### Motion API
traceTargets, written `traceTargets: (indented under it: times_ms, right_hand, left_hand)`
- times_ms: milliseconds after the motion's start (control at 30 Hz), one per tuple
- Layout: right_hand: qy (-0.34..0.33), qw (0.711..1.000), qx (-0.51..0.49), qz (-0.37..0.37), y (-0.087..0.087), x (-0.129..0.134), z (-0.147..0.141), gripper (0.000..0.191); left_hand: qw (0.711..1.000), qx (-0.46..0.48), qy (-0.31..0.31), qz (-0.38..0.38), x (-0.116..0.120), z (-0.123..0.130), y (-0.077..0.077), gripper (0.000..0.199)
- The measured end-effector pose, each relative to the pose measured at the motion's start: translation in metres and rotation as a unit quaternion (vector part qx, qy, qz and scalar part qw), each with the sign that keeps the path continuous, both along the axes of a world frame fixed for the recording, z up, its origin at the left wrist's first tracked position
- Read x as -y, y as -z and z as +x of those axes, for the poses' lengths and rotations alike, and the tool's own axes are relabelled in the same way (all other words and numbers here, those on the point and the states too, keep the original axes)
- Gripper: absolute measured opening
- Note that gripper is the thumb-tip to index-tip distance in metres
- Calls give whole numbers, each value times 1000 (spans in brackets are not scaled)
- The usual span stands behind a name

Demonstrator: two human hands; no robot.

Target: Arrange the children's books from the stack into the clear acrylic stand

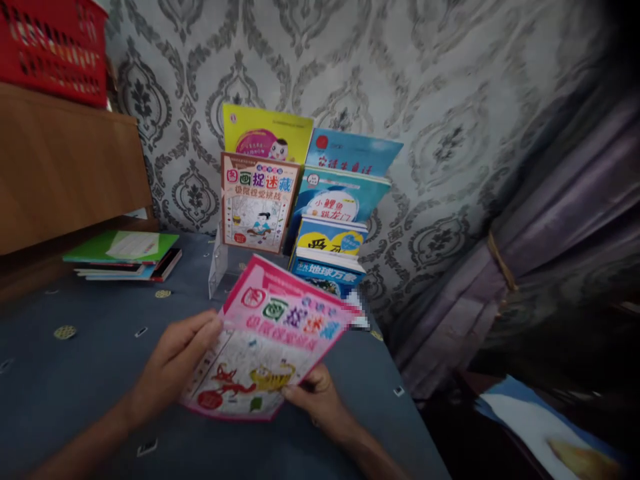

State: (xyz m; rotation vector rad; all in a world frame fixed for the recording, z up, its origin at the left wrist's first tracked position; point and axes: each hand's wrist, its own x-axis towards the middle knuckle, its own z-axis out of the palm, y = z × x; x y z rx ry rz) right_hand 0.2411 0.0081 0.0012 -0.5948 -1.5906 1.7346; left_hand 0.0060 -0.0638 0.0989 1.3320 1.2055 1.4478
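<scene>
A: What do we find at our far left?

B: A stack of books (125, 257) lies on the table (75, 373), well apart from our hands.

A: And our left hand (175, 357)?

B: It grips the pink book (260, 353) along the left edge. This side is good for us, I think, because most of the cover stays free.

A: What is behind it?

B: The clear stand (215, 270) and the upright brown book (260, 207). Our pink book is between our two hands, tilted, in front of the stand.

A: Its lower edge looks a little curved.

B: Yes, so we should press gently, with equal force from both sides.

A: And our right hand (320, 400)?

B: It pinches the lower right edge, thumb on the front; the other fingers are partly hidden.

A: Does the upper right corner touch the blue book (333, 275)?

B: We cannot tell. We had better give this corner some room, as it could scrape.
</scene>
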Motion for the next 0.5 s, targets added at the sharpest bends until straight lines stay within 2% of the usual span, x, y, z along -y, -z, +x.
traceTargets:
  times_ms: [100, 200, 367, 500]
  right_hand:
    - [9, 999, 16, -29, -5, 4, 2, 39]
    - [12, 996, 35, -75, -7, 6, 6, 43]
    - [-61, 982, 87, -156, -6, 6, 10, 51]
    - [-110, 957, 148, -222, -6, 3, 13, 62]
  left_hand:
    - [983, 169, -4, -77, -11, 9, 14, 39]
    - [971, 214, -27, -105, -19, 8, 29, 58]
    - [972, 137, 22, -188, -26, -18, 60, 76]
    - [963, -55, 80, -252, -29, -40, 78, 84]
